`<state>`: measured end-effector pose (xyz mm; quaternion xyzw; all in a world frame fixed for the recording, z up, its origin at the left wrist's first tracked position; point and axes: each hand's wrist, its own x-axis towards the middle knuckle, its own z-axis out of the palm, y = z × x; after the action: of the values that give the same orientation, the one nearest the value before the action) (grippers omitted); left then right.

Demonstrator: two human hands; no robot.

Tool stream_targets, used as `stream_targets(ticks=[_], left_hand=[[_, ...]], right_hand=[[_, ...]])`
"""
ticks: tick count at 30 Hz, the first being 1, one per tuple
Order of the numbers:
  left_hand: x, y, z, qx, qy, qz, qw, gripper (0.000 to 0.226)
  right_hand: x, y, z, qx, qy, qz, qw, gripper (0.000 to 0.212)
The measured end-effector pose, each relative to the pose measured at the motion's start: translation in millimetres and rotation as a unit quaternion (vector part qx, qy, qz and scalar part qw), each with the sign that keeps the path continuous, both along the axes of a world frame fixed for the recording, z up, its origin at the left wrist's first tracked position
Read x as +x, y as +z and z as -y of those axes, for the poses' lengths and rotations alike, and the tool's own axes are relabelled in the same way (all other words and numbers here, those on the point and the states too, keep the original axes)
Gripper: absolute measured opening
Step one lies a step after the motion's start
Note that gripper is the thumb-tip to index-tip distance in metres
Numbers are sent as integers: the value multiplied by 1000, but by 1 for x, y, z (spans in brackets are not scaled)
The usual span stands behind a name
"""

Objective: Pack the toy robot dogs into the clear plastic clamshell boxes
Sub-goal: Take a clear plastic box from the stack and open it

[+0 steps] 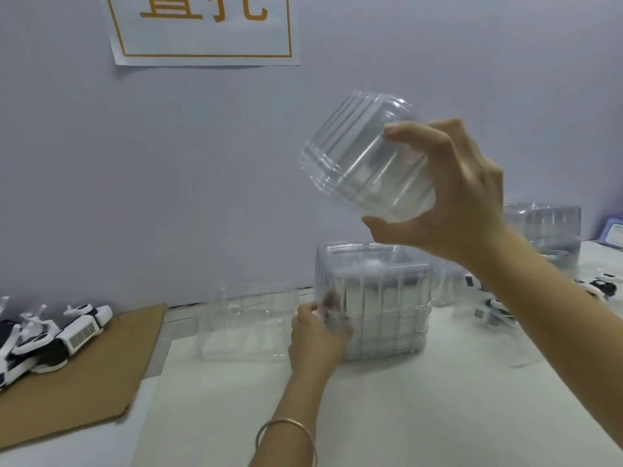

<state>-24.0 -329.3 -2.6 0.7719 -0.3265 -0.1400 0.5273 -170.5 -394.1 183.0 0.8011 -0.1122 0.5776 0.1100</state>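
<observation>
My right hand (pixel 455 197) clamps fingers and thumb around a tilted, clear, ribbed box (pixel 364 163) mid-frame; my left hand (pixel 318 332) grips the box stack (pixel 381 298) below.

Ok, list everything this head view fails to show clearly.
- Wall sign: top cut off by the frame edge.
- Toy robot dogs on the left: pile cut by the left edge; count unclear.
- Dogs on the right: partly hidden by the right forearm.
- Left hand: fingertips blurred against the box stack; grip unclear.
- Clear box in the right hand: one shell or several nested, unclear.
</observation>
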Motion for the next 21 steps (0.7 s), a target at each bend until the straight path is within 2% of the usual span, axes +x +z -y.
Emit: stream_targets(ticks=[2, 4, 6, 8, 11, 12, 15, 19, 21], left_hand=[[8, 32, -24, -132, -24, -56, 989, 51], [9, 55, -63, -289, -67, -96, 950, 29], [3, 69, -106, -376, -142, -106, 910, 40], [-9, 74, -135, -379, -180, -103, 902, 53], [-21, 77, -152, -344, -166, -130, 915, 63], [-22, 76, -153, -341, -151, -147, 916, 60], [-20, 70, -155, -338, -112, -243, 902, 30], [-13, 56, -160, -333, -118, -392, 849, 29], [-12, 48, -160, -327, -115, -435, 831, 28]], right_hand=[[-11, -16, -26, 65, 30, 8, 997, 80], [-21, -33, -47, 117, 62, 16, 991, 81], [-27, -50, -64, 165, 87, 12, 982, 82], [-24, -68, -77, 212, 119, -6, 970, 84], [-13, -91, -88, 256, 147, -43, 954, 85], [-8, -97, -92, 257, 147, -54, 954, 85], [5, -117, -97, 256, 155, -67, 952, 85], [15, -141, -94, 285, 181, -77, 938, 90], [19, -150, -89, 298, 203, -84, 929, 94]])
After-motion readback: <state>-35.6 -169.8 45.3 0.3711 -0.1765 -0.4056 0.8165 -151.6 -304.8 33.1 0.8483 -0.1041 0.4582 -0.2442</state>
